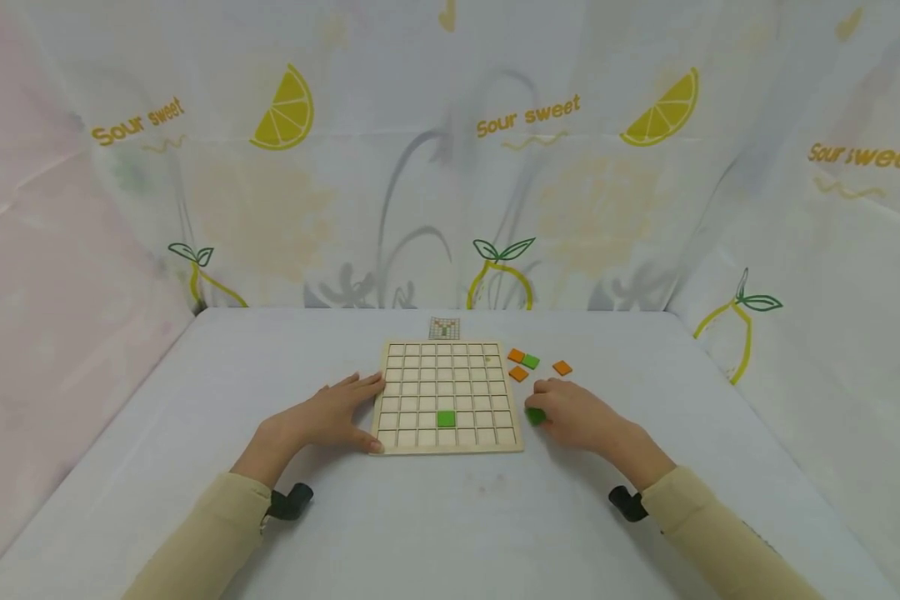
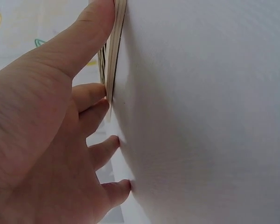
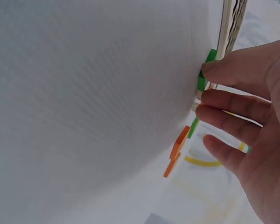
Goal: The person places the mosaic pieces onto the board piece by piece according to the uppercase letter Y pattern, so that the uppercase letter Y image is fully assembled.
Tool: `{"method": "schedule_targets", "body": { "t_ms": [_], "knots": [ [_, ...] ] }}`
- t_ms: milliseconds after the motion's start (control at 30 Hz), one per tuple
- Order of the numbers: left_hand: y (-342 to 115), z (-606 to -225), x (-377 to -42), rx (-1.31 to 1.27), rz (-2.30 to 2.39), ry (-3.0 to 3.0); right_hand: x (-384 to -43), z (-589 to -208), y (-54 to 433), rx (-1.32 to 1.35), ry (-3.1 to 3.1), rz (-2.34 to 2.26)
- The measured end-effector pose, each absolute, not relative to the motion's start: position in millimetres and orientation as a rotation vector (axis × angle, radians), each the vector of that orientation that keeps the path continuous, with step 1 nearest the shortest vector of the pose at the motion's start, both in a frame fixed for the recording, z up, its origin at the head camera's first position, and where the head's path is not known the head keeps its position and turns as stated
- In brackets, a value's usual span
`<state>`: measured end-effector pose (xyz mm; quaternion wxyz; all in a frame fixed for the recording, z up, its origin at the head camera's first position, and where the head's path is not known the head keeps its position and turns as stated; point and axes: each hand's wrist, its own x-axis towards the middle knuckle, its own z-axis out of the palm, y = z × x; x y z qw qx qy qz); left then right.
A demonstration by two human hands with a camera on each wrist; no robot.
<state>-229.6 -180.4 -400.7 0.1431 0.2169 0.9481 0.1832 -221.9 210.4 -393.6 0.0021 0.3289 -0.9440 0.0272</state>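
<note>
A wooden board [image 1: 450,451] with a grid of square recesses lies flat on the table. One green square tile [image 1: 446,419] sits in a recess of its second row from the near edge, about mid-width. My left hand [image 1: 330,415] rests at the board's left side, thumb at the near corner and fingers spread along the edge. To the right of the board, my right hand [image 1: 579,415] pinches another green square tile [image 3: 201,83] low at the table; the thumb lies on it in the right wrist view, and the hand partly covers it in the head view.
Beyond the right hand lie a touching orange tile [image 1: 516,355] and green tile [image 1: 531,362], a second orange tile [image 1: 519,374] close by and a third orange tile [image 1: 562,367] farther right. A small card [image 1: 444,328] with a printed grid pattern lies behind the board.
</note>
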Motion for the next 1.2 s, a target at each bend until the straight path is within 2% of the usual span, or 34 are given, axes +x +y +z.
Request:
{"method": "schedule_targets", "body": {
  "t_ms": [1200],
  "knots": [
    [-181.7, -400.6, -227.4, 0.637, 0.55, 2.739, -222.9, -393.1, 203.6, 1.008, -3.047, 0.122]
  ]
}}
